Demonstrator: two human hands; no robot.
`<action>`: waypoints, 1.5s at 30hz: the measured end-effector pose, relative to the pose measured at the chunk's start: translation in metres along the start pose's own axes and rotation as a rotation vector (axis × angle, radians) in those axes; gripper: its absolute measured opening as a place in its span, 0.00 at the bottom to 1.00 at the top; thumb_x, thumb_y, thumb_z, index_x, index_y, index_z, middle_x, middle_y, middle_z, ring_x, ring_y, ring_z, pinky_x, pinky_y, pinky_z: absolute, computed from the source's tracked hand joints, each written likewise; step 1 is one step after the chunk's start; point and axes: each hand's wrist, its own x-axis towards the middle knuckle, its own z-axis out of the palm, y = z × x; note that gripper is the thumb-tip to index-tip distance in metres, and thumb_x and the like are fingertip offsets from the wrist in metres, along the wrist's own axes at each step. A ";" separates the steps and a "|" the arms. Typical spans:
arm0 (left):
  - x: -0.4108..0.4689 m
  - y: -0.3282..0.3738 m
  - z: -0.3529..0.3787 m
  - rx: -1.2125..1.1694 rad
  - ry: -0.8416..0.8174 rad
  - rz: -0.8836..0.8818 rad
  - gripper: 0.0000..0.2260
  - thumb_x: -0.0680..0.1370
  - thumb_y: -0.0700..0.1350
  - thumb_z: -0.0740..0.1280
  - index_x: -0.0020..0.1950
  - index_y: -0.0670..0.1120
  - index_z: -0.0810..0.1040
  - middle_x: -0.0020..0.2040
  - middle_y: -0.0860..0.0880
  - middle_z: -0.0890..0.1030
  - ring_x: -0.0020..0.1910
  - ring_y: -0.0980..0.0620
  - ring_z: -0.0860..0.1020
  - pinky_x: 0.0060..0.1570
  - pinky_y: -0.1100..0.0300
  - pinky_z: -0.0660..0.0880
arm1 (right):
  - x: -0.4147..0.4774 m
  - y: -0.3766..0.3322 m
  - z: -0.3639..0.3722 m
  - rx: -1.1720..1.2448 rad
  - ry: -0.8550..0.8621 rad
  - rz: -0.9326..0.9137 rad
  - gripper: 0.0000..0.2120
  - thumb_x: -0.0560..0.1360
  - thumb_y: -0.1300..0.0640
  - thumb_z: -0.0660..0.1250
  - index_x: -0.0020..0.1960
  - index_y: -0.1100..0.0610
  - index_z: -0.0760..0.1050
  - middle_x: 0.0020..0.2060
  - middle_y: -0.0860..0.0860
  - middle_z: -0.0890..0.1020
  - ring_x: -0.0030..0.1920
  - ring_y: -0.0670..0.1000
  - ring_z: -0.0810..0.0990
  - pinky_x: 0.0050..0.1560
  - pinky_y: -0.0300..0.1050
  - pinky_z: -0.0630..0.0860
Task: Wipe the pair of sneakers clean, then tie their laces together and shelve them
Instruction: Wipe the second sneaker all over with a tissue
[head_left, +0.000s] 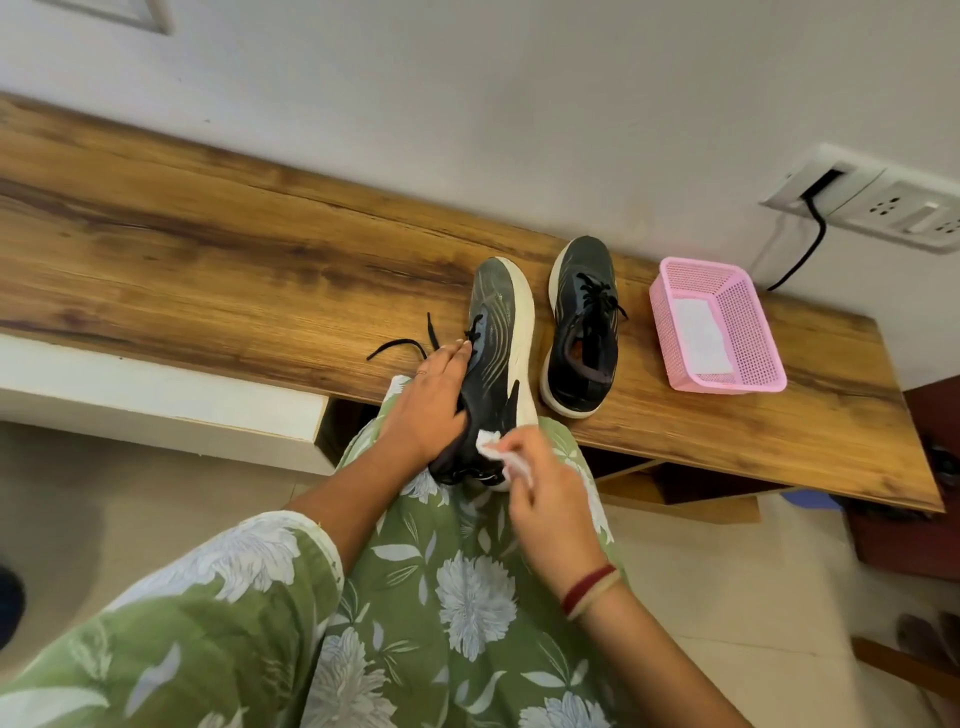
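Observation:
A black sneaker with a white sole lies tilted on its side, its heel over the front edge of the wooden shelf top and against my lap. My left hand grips its upper near the collar, and its black laces trail loose to the left. My right hand pinches a small white wipe against the heel. The second black sneaker stands upright on the wood just to the right, laces loose.
A pink mesh basket with a white wipe inside sits right of the shoes. A wall socket panel with a black cable hangs behind it. Open shelf compartments show under the wooden top. Footwear lies on the floor at the right.

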 end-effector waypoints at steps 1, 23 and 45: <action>0.000 0.000 0.000 -0.003 0.004 -0.005 0.31 0.78 0.42 0.63 0.78 0.43 0.54 0.76 0.45 0.59 0.75 0.46 0.57 0.72 0.53 0.58 | 0.010 -0.001 -0.004 0.051 0.091 0.030 0.13 0.76 0.68 0.59 0.53 0.52 0.70 0.35 0.47 0.76 0.29 0.42 0.70 0.29 0.34 0.65; -0.002 0.004 -0.003 -0.161 0.074 -0.161 0.34 0.76 0.47 0.65 0.78 0.50 0.52 0.73 0.45 0.66 0.66 0.44 0.71 0.60 0.51 0.72 | 0.106 0.004 -0.026 0.070 0.205 -0.026 0.14 0.78 0.65 0.59 0.60 0.56 0.77 0.53 0.46 0.78 0.50 0.29 0.73 0.52 0.20 0.64; 0.007 0.004 0.001 -0.079 0.138 -0.132 0.26 0.77 0.46 0.62 0.75 0.46 0.63 0.67 0.45 0.73 0.61 0.43 0.76 0.56 0.52 0.73 | 0.087 0.016 0.010 -0.182 -0.077 -0.162 0.19 0.77 0.67 0.56 0.66 0.58 0.73 0.64 0.56 0.75 0.68 0.52 0.69 0.70 0.45 0.62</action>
